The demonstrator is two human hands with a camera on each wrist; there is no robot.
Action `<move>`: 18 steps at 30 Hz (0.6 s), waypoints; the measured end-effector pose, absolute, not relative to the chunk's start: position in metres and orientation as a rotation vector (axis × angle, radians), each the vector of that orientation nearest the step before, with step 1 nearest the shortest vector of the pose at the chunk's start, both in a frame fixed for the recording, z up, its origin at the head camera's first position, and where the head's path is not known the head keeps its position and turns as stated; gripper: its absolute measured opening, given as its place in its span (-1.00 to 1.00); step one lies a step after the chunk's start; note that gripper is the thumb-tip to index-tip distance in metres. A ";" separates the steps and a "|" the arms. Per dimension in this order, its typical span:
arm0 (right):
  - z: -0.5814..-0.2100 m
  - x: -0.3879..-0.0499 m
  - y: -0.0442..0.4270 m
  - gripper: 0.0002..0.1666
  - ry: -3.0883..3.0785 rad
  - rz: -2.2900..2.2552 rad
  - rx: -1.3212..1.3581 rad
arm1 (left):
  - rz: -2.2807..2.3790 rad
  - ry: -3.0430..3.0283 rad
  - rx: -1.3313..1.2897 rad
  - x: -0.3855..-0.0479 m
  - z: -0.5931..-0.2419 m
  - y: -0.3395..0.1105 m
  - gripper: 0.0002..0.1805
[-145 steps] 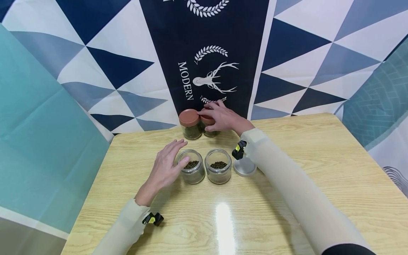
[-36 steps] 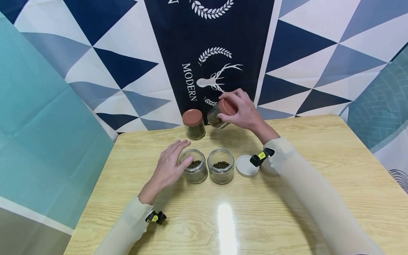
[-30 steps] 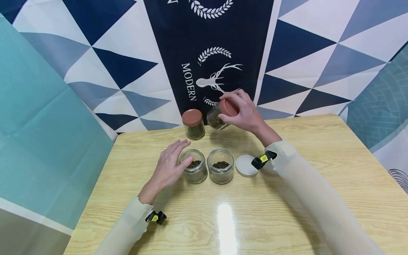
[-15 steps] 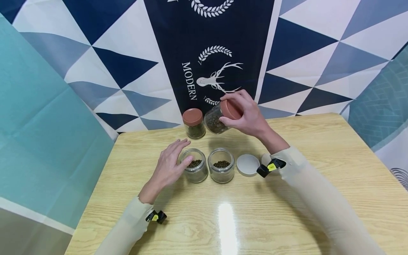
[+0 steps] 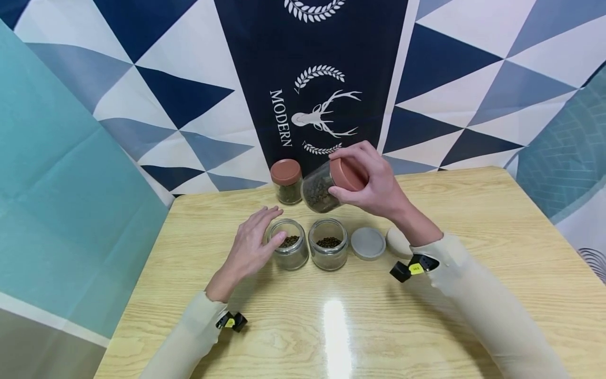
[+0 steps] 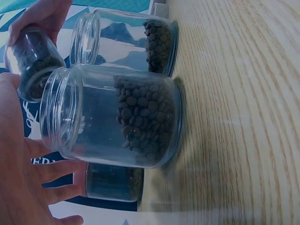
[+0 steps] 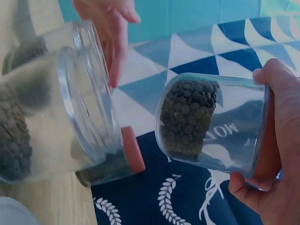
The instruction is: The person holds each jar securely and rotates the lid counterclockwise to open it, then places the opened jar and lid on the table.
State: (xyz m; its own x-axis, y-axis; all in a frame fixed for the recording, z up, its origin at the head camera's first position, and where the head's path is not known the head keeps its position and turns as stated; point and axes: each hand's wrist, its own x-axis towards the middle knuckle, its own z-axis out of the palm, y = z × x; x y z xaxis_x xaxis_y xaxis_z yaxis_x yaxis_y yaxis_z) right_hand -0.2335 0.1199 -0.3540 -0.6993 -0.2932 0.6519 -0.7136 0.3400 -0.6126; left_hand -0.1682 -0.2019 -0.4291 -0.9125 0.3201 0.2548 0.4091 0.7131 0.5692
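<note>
One upright capped jar [image 5: 286,181] stands behind two open jars [image 5: 328,260], left hand [image 5: 251,247] relaxed, right hand [image 5: 379,184] gripping a tilted jar [image 5: 318,190]

Showing a pale wood-grain tabletop [image 5: 284,316] across the lower frame, with a bright light reflection [image 5: 337,337] at bottom center. Displaying a backdrop [image 5: 182,95] of navy, gray-blue and white triangles at upper left and upper right, flanking a dark central panel [image 5: 307,47] bearing a white stag print [image 5: 300,119] and sideways "MODERN" lettering [image 5: 280,118]. Presenting a teal sheet [image 5: 66,179] at far left and brick-patterned teal material [image 5: 563,150] at far right.
</note>
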 end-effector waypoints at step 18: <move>-0.360 -0.195 0.119 -0.31 -2.131 1.376 0.971 | -0.978 -2.768 -0.605 -0.169 -0.432 -0.198 -0.07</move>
